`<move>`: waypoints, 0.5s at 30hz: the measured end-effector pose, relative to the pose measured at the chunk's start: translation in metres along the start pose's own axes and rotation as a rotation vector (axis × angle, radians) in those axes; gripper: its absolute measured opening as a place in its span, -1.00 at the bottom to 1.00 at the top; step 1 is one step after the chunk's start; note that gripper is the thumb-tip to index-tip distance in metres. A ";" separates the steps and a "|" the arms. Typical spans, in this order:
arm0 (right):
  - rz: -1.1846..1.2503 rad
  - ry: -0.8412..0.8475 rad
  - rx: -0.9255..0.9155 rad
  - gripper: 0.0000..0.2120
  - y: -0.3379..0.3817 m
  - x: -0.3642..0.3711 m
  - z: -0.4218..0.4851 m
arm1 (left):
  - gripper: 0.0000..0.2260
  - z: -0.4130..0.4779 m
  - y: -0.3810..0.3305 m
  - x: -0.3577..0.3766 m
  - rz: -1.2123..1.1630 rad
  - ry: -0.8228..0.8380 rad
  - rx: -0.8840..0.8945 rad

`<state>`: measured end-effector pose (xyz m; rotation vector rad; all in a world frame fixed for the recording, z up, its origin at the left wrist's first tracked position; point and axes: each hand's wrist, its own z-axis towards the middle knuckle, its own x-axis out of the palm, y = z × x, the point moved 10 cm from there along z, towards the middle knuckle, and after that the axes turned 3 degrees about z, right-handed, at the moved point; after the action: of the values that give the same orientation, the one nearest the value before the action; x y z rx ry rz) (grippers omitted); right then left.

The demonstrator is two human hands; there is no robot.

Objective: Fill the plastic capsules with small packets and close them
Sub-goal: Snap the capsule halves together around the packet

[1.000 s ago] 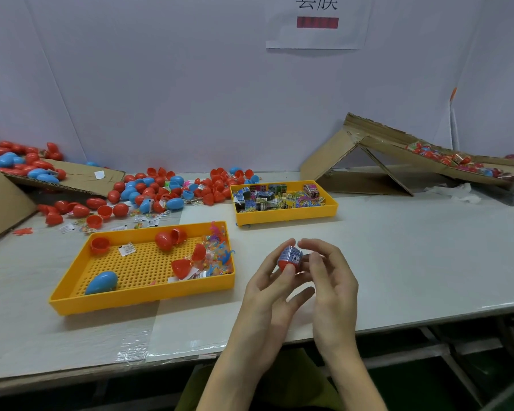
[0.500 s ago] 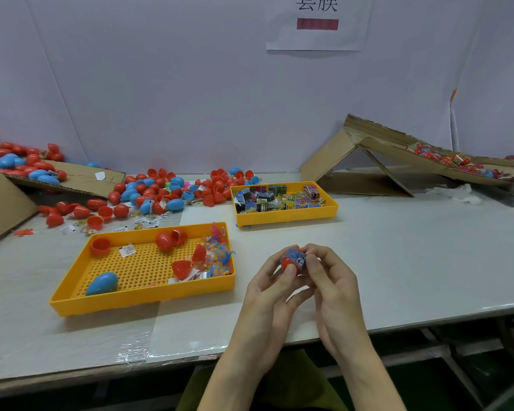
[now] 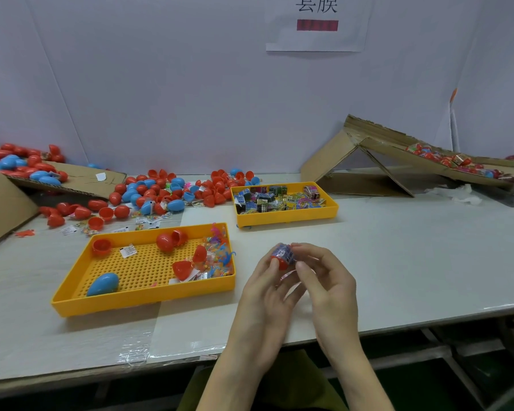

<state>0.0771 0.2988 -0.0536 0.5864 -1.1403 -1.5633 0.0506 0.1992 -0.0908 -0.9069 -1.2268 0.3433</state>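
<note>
Fingers (image 3: 309,249) of L hand (image 3: 264,292), R hand (image 3: 331,287) pinch red capsule (image 3: 279,261), maybe blue packet (image 3: 284,251) atop, above table (image 3: 398,262) nr front edge

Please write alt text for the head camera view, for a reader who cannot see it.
The left hand and the right hand pinch a red capsule with blue printed wrapping above a white table. Left of them a yellow tray holds red capsule halves and a blue capsule; behind, a second tray holds small packets.
</note>
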 end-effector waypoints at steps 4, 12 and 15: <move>-0.140 0.013 -0.056 -0.67 0.005 0.006 -0.004 | -0.63 0.000 0.004 -0.002 -0.036 -0.006 -0.034; -0.100 -0.014 -0.023 -0.72 0.005 0.004 -0.005 | -0.62 0.001 0.006 0.001 -0.035 0.019 -0.058; -0.109 -0.023 -0.011 -0.71 0.005 0.003 -0.004 | -0.64 0.000 0.007 0.000 0.004 -0.004 -0.070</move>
<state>0.0817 0.2946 -0.0502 0.6336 -1.1326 -1.6727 0.0520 0.2037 -0.0959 -0.9691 -1.2474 0.3066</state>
